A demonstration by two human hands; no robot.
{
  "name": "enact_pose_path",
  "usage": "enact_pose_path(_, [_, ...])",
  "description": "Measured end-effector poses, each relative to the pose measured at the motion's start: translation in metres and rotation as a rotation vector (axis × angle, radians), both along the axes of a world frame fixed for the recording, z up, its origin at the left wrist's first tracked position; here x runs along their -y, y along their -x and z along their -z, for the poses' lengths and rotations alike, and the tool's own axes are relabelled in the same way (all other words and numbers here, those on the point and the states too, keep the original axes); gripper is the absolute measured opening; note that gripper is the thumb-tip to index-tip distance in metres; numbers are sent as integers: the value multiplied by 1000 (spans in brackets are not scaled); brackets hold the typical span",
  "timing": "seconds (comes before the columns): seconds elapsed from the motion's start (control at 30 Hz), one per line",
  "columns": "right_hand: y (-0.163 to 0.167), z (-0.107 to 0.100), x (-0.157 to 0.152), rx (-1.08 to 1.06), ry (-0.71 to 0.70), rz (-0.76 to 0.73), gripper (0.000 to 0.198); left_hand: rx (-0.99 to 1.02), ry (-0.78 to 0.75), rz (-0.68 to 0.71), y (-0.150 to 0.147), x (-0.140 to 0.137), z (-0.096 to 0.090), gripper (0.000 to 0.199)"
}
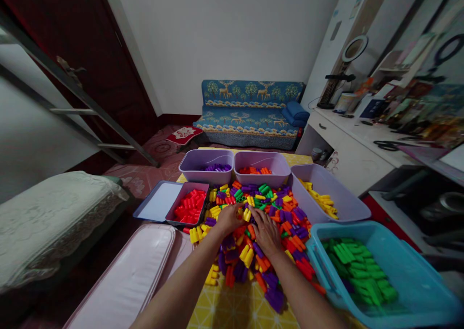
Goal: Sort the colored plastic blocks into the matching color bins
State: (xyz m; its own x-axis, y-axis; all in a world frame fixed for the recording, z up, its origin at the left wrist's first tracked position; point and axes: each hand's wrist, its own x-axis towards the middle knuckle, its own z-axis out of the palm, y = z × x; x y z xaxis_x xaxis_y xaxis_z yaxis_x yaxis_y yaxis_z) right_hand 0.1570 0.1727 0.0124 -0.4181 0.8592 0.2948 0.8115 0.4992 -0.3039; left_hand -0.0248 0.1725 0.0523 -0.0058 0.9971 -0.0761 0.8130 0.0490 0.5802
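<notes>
My left hand (230, 219) is over the middle of a pile of small coloured plastic pieces, its fingers closed around a yellow plastic piece (247, 215). Close on its right, my right hand (267, 232) lies palm down on the pile with its fingers apart; whether a piece is under the palm is hidden. The pile mixes yellow, purple, orange, red and green ribbed pieces, among them a purple piece (274, 300) at the near edge and a yellow piece (247, 255) between my forearms.
Around the pile stand a purple-piece bin (206, 176), an orange-piece bin (261, 178), a yellow-piece bin (348, 198), a teal bin (409, 271) holding green pieces and a small box (170, 217) of red ones. A pink lid (126, 276) lies left. Behind is a blue sofa (250, 111).
</notes>
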Motion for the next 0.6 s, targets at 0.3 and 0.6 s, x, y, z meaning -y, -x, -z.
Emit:
enact_pose_path(0.3, [-1,-5,1,-80,13,10,39,94,-113,-131,-6,2,14,36])
enact_pose_path(0.6, [-4,-13,4,-103,49,-53,59,90,-42,-50,-8,3,15,52])
